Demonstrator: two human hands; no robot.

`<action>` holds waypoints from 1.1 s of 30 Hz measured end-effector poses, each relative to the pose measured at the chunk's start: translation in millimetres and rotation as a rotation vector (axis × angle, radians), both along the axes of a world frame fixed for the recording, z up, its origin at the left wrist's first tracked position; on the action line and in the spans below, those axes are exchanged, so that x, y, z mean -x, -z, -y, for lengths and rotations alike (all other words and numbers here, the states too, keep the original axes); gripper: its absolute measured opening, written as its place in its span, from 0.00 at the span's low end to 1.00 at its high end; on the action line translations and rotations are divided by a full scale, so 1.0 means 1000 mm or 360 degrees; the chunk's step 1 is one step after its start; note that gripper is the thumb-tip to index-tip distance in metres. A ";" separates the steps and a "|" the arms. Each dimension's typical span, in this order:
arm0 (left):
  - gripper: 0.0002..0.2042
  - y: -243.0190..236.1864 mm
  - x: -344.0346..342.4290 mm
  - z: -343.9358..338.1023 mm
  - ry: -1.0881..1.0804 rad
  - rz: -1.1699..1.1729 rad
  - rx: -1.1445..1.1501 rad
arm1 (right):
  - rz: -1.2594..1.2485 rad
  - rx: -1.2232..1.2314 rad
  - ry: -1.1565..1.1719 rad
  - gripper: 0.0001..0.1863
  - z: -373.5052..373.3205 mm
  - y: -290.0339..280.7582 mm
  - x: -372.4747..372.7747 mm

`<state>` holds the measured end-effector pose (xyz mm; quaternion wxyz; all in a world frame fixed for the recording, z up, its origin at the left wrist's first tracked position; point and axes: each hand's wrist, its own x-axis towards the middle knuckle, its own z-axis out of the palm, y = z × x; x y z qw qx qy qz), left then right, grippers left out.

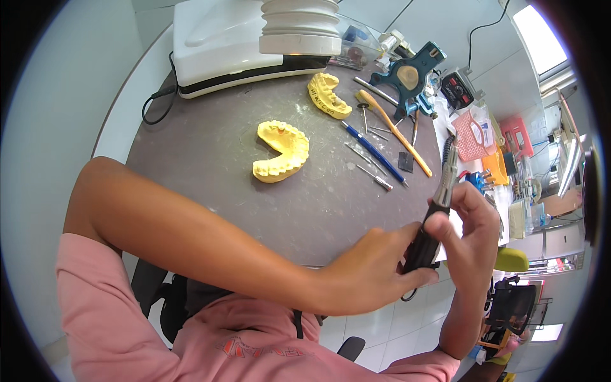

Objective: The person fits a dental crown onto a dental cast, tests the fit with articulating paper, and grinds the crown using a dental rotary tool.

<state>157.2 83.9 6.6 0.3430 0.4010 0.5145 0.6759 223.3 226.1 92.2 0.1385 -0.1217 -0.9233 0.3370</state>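
Note:
A black and silver rotary handpiece (422, 249) is held in both hands, tilted above the table's right front edge. My left hand (375, 270) reaches across from the left and closes round its black lower part. My right hand (470, 237) pinches it higher up, near the silver section, with thumb and fingers. Two yellow dental casts lie on the grey table: a horseshoe-shaped cast (294, 167) near the middle and a second cast (326, 102) with handwriting on its side, farther back. Neither hand touches them. Whether a bur sits in the handpiece is hard to make out.
A wooden-handled brush (398, 134), a blue pen-shaped tool (375, 153) and several small metal bits lie right of the casts. Behind them stands a blue articulator (407, 75). A white machine (223, 44) and a ribbed white hose (300, 25) fill the back. A pink basket (471, 137) stands right.

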 end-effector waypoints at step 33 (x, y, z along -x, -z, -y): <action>0.22 0.012 0.003 -0.005 0.0202 -0.0115 0.0058 | 0.0060 -0.1211 0.0443 0.10 -0.111 0.066 0.133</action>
